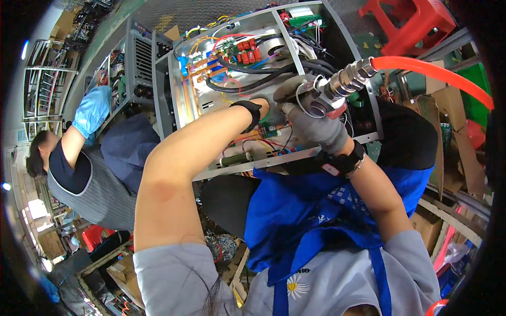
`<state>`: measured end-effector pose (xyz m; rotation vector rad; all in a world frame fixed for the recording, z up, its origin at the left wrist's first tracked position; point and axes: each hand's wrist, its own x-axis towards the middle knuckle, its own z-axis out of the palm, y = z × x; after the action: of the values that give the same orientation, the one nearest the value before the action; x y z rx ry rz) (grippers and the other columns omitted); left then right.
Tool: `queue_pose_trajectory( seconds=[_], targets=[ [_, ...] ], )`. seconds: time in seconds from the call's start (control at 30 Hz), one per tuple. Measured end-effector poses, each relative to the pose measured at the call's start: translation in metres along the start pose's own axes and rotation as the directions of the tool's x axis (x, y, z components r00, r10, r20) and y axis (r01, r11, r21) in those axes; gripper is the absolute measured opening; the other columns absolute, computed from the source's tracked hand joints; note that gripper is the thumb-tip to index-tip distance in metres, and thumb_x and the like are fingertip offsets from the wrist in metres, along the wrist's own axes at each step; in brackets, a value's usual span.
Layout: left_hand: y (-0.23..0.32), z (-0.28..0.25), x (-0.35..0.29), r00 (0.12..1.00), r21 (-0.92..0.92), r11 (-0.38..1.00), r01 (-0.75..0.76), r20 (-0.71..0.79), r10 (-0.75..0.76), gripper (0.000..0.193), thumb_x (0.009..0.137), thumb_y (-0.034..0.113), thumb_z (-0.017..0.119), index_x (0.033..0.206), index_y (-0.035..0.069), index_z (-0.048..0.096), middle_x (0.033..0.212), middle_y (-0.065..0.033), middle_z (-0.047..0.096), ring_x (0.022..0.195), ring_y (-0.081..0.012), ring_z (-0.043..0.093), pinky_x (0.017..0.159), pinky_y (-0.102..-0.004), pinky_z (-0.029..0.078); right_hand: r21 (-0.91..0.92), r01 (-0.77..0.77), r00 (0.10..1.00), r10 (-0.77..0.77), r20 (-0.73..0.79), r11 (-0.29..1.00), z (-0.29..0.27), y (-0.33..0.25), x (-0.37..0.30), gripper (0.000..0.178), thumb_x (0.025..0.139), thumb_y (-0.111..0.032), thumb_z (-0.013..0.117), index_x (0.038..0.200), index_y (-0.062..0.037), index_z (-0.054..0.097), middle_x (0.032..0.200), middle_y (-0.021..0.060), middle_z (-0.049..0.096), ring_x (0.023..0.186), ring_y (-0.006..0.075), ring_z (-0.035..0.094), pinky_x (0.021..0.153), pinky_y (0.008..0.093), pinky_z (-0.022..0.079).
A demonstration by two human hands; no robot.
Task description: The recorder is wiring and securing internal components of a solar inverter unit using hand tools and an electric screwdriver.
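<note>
An open grey metal case (188, 108), full of wiring and circuit boards, lies across my lap. My right hand (319, 129), in a grey glove, is closed around an air-powered hand tool (315, 101) above the case's right part. A silver hose coupling (349, 79) and an orange air hose (437, 73) lead off the tool to the right. My left hand (263, 105) reaches into the middle of the case, close to the tool. Its fingers are mostly hidden, and what they touch cannot be made out. Thick black cables (253, 84) run beside it.
At the left a co-worker's blue-gloved hand (94, 110) is at a second grey case (141, 60), standing against mine. A red plastic stool (414, 23) stands at the far right. Cardboard (464, 139) and a metal frame (448, 45) lie along the right side.
</note>
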<state>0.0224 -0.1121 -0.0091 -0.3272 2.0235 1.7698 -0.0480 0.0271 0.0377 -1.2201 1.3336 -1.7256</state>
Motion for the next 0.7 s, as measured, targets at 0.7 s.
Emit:
queue_pose_trajectory(
  seconds=[0.7],
  targets=[
    [-0.002,-0.004,-0.004,0.993,-0.520,0.850,0.084,0.114,-0.029,0.038,0.082,0.016,0.056,0.119,0.008,0.051,0.117,-0.0109,0.055,0.105,-0.0189,0.053,0.092,-0.0321,0.041,-0.044,-0.001,1.000,0.000,-0.020,0.999,-0.006,0.014,0.001,0.019,0.069,-0.004,0.066,0.087,-0.0044,0.062,0.081,0.0060,0.063,0.073,0.0165,0.060,0.069,0.0292,0.050]
  ],
)
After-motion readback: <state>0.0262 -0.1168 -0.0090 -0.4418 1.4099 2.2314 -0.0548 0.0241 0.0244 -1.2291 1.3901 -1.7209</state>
